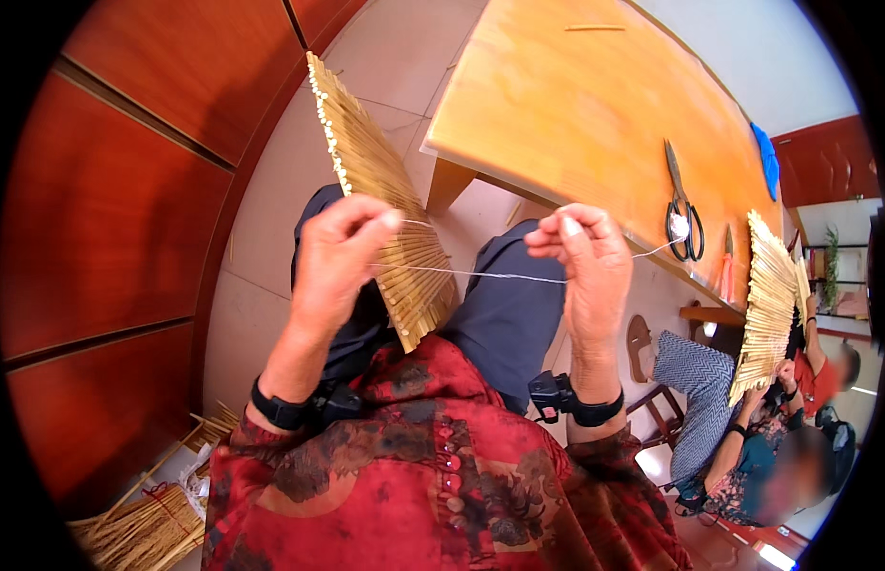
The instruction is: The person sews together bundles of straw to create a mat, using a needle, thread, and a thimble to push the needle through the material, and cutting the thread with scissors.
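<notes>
My left hand (340, 257) pinches a thin white thread beside a mat of straight straw stalks (385, 219), which stands tilted between my legs with pale cut ends along one edge. The thread (490, 275) stretches across my lap to my right hand (585, 266), whose curled fingers hold it, and continues to a small white ball of thread (679, 226) lying on the handles of black scissors (688, 243) on the wooden table (557, 95).
Red cabinets (119, 171) line the left. Loose straw bundles (138, 514) lie at lower left. Orange-handled scissors (727, 276), a blue cloth (764, 157) and a stick (595, 28) are on the table. At right, seated co-workers (747, 466) hold straw mats (758, 305).
</notes>
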`<state>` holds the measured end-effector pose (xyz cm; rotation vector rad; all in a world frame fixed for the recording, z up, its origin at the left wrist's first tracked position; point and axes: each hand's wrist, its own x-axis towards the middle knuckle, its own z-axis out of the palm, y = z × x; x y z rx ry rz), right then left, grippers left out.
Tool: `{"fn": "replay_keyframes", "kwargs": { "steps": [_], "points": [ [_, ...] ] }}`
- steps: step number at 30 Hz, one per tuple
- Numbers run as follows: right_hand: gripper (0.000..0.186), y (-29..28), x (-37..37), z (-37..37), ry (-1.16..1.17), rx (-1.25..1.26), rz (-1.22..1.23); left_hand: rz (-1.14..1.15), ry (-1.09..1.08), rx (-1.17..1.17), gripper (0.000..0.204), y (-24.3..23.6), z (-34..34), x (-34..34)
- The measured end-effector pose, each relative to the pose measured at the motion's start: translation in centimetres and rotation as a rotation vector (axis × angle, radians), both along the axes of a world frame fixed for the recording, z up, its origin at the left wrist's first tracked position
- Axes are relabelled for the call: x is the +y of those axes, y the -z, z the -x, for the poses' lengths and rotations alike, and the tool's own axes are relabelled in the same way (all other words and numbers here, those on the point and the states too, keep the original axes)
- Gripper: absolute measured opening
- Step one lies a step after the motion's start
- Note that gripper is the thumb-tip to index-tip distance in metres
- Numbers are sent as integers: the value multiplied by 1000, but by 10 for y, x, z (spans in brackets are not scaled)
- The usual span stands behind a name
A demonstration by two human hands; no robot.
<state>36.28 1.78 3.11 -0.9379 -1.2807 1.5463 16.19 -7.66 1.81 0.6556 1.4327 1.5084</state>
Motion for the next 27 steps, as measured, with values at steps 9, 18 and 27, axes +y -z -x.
{"fn": "replay_keyframes", "kwargs": {
  "steps": [9,18,27],
  "points": [
    [12,4,-19,-28,5,-125,5,403,-3,337,33,40,26,-25],
    [11,12,-39,-63,67,-193,18,414,40,521,41,49,31,-11],
    [12,69,-17,-167,344,-529,-97,341,22,593,32,62,46,-17]
  ]
}}
